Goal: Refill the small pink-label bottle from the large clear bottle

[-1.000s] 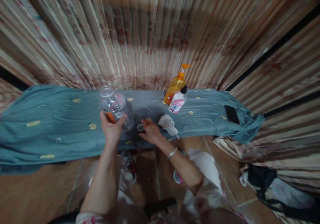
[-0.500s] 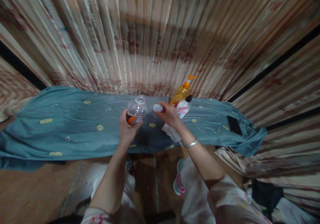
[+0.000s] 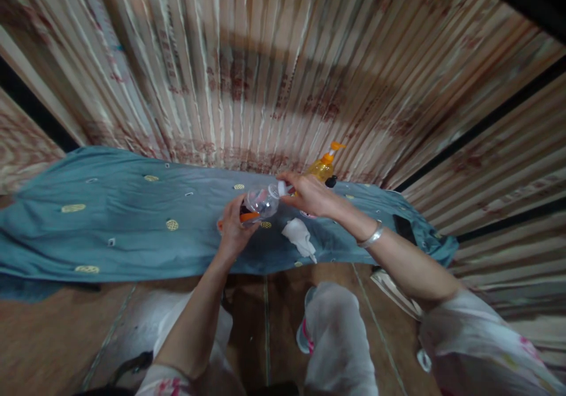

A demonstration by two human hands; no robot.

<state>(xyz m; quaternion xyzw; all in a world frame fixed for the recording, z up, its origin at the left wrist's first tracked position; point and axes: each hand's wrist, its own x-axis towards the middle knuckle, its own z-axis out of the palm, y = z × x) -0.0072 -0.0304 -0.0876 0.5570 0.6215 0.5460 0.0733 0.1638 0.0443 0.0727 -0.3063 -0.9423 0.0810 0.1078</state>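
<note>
My left hand (image 3: 236, 222) is wrapped round a clear plastic bottle (image 3: 264, 203) with an orange patch on its label. The bottle is tilted, its neck pointing right. Between the fingers of my right hand (image 3: 309, 192) is a white cap (image 3: 282, 189), held at the bottle's mouth. Whether the cap is seated on the thread I cannot tell. Behind the right hand stands a yellow pump bottle (image 3: 321, 168) with an orange pump top. The black top (image 3: 331, 181) of another bottle shows beside it; most of that bottle is hidden by the hand.
A crumpled white tissue (image 3: 299, 237) lies on the blue-green cloth (image 3: 132, 225) with yellow pineapple prints. Farther right lies a black phone (image 3: 404, 229), partly behind my forearm. A pleated patterned curtain (image 3: 247, 78) hangs behind the covered surface.
The bottle has gone from upright to tilted rightward. My right hand has brought the cap from a short distance away to the bottle's mouth. The tissue is now more fully visible.
</note>
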